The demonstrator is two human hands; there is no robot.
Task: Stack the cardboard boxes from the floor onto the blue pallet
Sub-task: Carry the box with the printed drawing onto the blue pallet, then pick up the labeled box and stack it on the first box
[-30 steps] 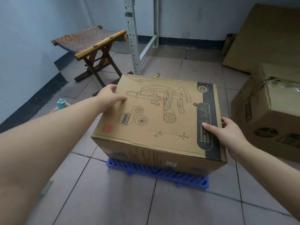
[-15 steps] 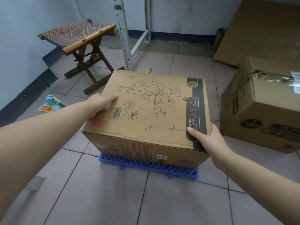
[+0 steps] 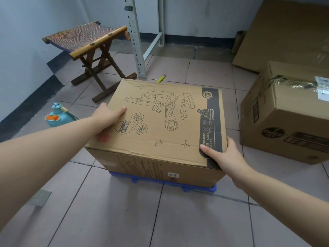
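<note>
My left hand and right hand clasp opposite edges of the microscope box, thumbs on top; it seems to rest on the blue pallet. Another cardboard box sits on the floor at right.

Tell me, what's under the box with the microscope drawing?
A blue pallet pokes out beneath the microscope box along its near edge. The box covers the rest, so whether anything else sits under it cannot be seen.
</note>
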